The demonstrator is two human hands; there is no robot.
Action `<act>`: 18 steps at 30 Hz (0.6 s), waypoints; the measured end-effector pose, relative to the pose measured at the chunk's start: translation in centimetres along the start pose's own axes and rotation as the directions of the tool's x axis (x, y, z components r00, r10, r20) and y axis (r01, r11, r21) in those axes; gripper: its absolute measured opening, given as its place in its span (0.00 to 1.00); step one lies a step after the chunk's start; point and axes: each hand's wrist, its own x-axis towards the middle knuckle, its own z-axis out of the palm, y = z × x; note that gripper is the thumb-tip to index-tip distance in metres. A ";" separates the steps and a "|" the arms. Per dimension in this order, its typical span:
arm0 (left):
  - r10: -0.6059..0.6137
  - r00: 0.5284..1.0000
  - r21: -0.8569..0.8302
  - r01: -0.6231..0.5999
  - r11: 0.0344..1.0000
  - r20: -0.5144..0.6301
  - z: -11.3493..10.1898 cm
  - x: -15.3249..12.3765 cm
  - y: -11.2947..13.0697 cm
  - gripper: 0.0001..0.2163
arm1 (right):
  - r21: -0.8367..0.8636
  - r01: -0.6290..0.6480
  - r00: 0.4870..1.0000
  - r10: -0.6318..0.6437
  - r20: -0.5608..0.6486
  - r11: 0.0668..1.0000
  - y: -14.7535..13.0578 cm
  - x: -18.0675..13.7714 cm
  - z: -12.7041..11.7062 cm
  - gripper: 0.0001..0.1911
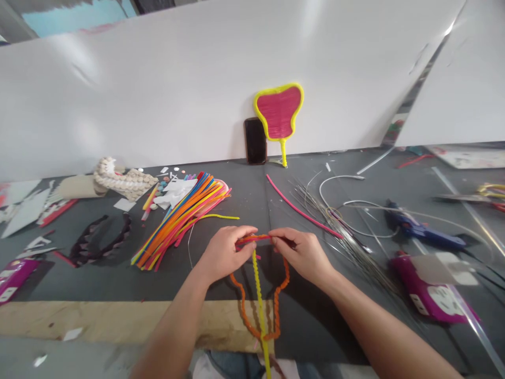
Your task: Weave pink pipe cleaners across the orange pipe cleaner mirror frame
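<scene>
Between my hands is an orange twisted loop [242,305], its lower end hanging toward me. A yellow twisted strip [257,279] runs down its middle and on below it like a handle. At the loop's far side, a thin pink-red strip [261,238] lies along the orange edge. My left hand [223,252] pinches that edge at its left, fingertips closed. My right hand [302,253] pinches the same edge a little to the right, thumb and fingers together. The curled fingers hide parts of the loop's upper corners.
A bundle of colourful strips [183,221] lies left of my hands, with a dark braided band [100,239] beyond. A loose pink strip [300,208], thin wires [355,252], a blue glue gun [428,229] and a magenta power strip [434,295] lie right. A yellow-edged pink fan [280,113] and phone [255,141] lean upright behind.
</scene>
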 end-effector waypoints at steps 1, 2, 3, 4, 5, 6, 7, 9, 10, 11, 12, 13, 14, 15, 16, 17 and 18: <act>0.007 1.000 0.003 -0.007 1.000 0.010 -0.3 -0.1 -0.2 0.13 | -0.001 -0.007 1.000 0.007 -0.003 1.000 0.0 0.0 0.0 0.11; 0.021 1.000 0.006 -0.021 1.000 0.020 -0.6 -0.2 -0.4 0.12 | -0.007 -0.011 1.000 0.011 -0.005 1.000 0.1 0.0 0.0 0.11; 0.041 0.999 0.009 -0.041 0.999 0.027 -0.8 -0.2 -0.5 0.11 | -0.017 -0.012 1.000 0.011 -0.009 1.000 0.1 0.0 0.0 0.11; 0.064 0.998 0.015 -0.064 0.998 0.028 -1.0 -0.2 -0.6 0.10 | -0.030 -0.009 1.000 0.009 -0.013 1.000 0.1 -0.1 0.0 0.11; 0.088 0.996 0.027 -0.088 0.996 0.028 -1.1 -0.1 -0.6 0.10 | -0.042 -0.006 1.000 0.005 -0.017 0.999 0.1 -0.1 0.0 0.11; 0.109 0.994 0.046 -0.111 0.993 0.027 -1.1 -0.1 -0.6 0.10 | -0.053 -0.001 1.000 0.000 -0.021 0.999 0.2 -0.1 0.0 0.11; 0.128 0.991 0.068 -0.130 0.989 0.026 -1.1 0.0 -0.6 0.10 | -0.062 0.004 1.000 -0.006 -0.026 0.998 0.2 -0.1 0.0 0.11; 0.159 0.987 0.105 -0.161 0.981 0.028 -0.9 0.1 -0.6 0.10 | -0.081 0.019 0.999 -0.022 -0.033 0.997 0.2 -0.2 0.1 0.11; 0.171 0.985 0.118 -0.173 0.978 0.030 -0.8 0.1 -0.6 0.11 | -0.090 0.029 0.999 -0.032 -0.035 0.995 0.2 -0.2 0.1 0.11; 0.181 0.983 0.127 -0.184 0.975 0.031 -0.7 0.1 -0.6 0.11 | -0.100 0.037 0.998 -0.041 -0.037 0.994 0.2 -0.2 0.1 0.11; 0.189 0.982 0.133 -0.191 0.972 0.031 -0.6 0.1 -0.6 0.11 | -0.109 0.045 0.998 -0.049 -0.040 0.993 0.2 -0.2 0.1 0.11; 0.193 0.981 0.137 -0.195 0.971 0.030 -0.5 0.1 -0.6 0.11 | -0.115 0.050 0.998 -0.055 -0.044 0.992 0.1 -0.2 0.1 0.10; 0.193 0.981 0.138 -0.196 0.971 0.031 -0.5 0.1 -0.6 0.11 | -0.121 0.054 0.997 -0.060 -0.046 0.991 0.1 -0.2 0.1 0.10; 0.192 0.981 0.134 -0.195 0.972 0.034 -0.5 0.1 -0.7 0.11 | -0.124 0.055 0.997 -0.062 -0.049 0.991 0.0 -0.2 0.0 0.10; 0.189 0.981 0.126 -0.192 0.973 0.040 -0.5 0.1 -0.7 0.11 | -0.126 0.057 0.997 -0.063 -0.050 0.990 0.0 -0.2 0.0 0.10; 0.184 0.982 0.116 -0.188 0.975 0.048 -0.5 0.1 -0.6 0.10 | -0.127 0.058 0.997 -0.065 -0.049 0.990 0.0 -0.2 0.0 0.11; 0.176 0.983 0.106 -0.180 0.978 0.051 -0.6 0.0 -0.6 0.10 | -0.127 0.060 0.997 -0.066 -0.043 0.990 0.0 -0.2 0.0 0.11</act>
